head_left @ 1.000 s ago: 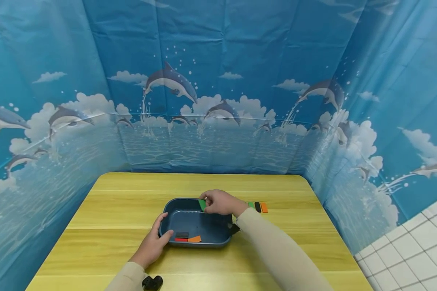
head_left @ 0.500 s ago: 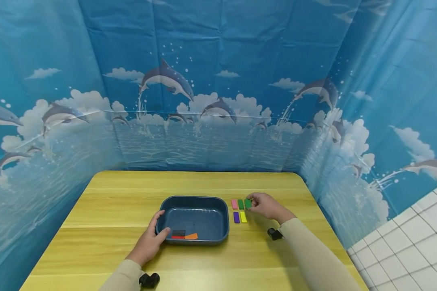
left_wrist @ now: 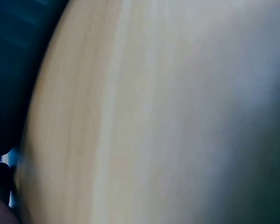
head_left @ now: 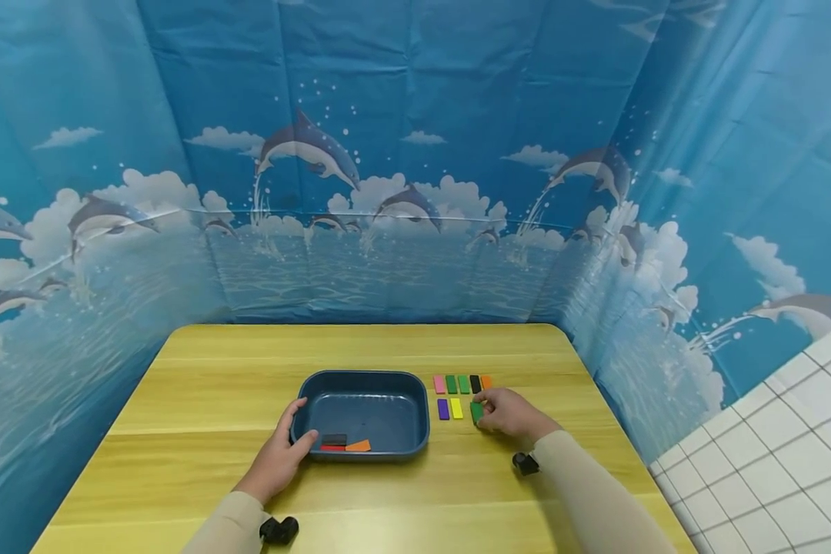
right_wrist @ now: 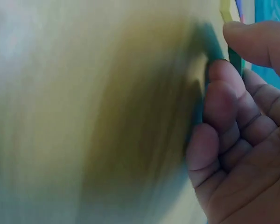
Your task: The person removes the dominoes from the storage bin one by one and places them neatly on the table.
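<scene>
In the head view, a dark blue plastic basin (head_left: 360, 454) stands on the wooden table. My left hand (head_left: 273, 462) grips its left side, thumb over the front-left corner of the rim. My right hand (head_left: 515, 414) pinches a small flat green block (head_left: 476, 412) low over the table or touching it, right of the yellow block (head_left: 456, 408). In the right wrist view, the thumb and fingers of the right hand (right_wrist: 242, 116) hold the green block (right_wrist: 234, 58). Inside the basin lie a black block (head_left: 335, 439), a red block (head_left: 333, 448) and an orange block (head_left: 358, 445).
Beyond the right hand runs a row: pink block (head_left: 439, 385), two green blocks (head_left: 452, 384), black block (head_left: 475, 384) and orange block (head_left: 486, 382). A purple block (head_left: 443, 408) lies left of the yellow one. A dolphin-print curtain (head_left: 402, 269) surrounds the table (head_left: 221, 377).
My right hand has carried a green block from above the basin's far side to the right, then nearer to me, beside the yellow block. The left hand keeps hold of the basin.
</scene>
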Demonstrator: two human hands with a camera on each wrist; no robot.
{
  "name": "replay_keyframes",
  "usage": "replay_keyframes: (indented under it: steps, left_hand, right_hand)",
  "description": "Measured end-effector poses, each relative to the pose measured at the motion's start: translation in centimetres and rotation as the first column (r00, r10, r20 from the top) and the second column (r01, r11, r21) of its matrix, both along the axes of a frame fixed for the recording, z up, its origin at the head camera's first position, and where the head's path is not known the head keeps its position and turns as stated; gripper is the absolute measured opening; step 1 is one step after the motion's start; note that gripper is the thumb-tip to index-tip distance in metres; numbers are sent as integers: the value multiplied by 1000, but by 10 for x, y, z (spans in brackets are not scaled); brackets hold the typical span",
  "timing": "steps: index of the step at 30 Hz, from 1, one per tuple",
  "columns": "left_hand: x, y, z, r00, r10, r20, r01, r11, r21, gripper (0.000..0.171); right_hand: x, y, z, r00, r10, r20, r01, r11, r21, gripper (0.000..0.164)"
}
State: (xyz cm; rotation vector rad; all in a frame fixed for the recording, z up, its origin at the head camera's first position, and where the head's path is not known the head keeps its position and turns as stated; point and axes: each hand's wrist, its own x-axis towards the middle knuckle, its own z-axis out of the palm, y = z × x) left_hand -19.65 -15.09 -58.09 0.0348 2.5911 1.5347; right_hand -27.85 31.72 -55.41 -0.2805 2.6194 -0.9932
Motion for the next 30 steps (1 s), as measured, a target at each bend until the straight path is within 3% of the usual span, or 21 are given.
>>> replay_keyframes:
  steps: [9, 18, 30]
  left_hand:
    - [-1, 0, -1, 1000, 3, -5, -3, 1000, 9, 66]
    - [-1, 1, -1, 1000, 1, -7, 0, 1000, 19, 66]
    - [0, 1, 0, 1000, 4, -9, -4, 1000, 15, 67]
  right_hand:
    - [1, -10, -6, 999, 8, -33, -6, 999, 45, 46]
    - [0, -1, -12, 998, 25, -49, -28, 999, -43, 57]
    - [0, -7, -10, 997, -50, -57, 49, 999, -13, 49]
